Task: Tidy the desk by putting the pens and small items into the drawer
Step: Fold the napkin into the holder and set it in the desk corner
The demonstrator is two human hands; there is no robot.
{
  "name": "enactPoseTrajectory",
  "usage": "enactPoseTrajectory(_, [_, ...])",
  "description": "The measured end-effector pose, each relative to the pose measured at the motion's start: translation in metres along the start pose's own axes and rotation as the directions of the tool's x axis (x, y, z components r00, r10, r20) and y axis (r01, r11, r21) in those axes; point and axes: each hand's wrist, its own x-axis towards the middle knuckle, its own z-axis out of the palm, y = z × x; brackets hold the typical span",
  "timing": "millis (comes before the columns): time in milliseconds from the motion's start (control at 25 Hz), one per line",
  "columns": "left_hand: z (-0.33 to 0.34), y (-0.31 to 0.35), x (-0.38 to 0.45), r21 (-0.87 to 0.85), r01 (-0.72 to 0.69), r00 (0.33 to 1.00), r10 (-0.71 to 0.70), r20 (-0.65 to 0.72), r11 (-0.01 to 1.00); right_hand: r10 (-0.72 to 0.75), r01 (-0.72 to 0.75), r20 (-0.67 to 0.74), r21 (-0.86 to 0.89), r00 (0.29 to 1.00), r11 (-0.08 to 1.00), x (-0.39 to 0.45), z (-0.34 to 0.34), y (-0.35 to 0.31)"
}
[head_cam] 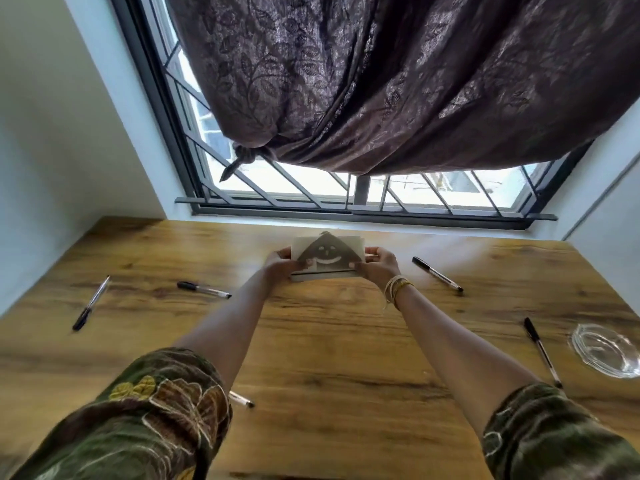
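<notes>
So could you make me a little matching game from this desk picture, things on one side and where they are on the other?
Things:
1. smiley box
2. glass dish
3. curtain
4. partly hidden pen

Places:
A. knotted, hanging over the window
B. right edge of the desk
C. poking out beside the left sleeve
D. held between both hands

Pairs: 1-D, 2-B, 3-A, 4-C

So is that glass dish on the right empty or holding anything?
Empty, as far as it shows: the glass dish is clear and only the wooden desk grain shows through it. Its right edge is cut off by the frame.
</notes>
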Motion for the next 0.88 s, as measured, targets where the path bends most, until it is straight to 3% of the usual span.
enactPoseTrajectory(240, [-0.021,-0.021,-0.056,-0.128,0.061,0.995,-0.071,-0.076,0.99,-0.033,0.042,0.084,-0.106,0.996,0.993,-0.031,0.03,-0.007])
enactPoseTrajectory(440, [-0.048,-0.032,-0.093,-0.209,-0.015,0.966,-0.04,-0.256,0.978,-0.057,0.082,0.15,-0.17,0.987,0.982,-0.039,0.078,-0.016])
enactPoseTrajectory(560, [-0.083,-0.037,-0.104,-0.235,-0.06,0.936,-0.027,-0.351,0.97,-0.03,0.048,0.127,-0.141,0.991,0.989,-0.044,0.124,-0.025])
enactPoseTrajectory(880, [-0.218,-0.04,-0.094,-0.217,-0.117,0.822,-0.028,-0.569,0.969,-0.035,0.066,0.249,-0.117,0.968,0.991,-0.029,0.269,-0.056])
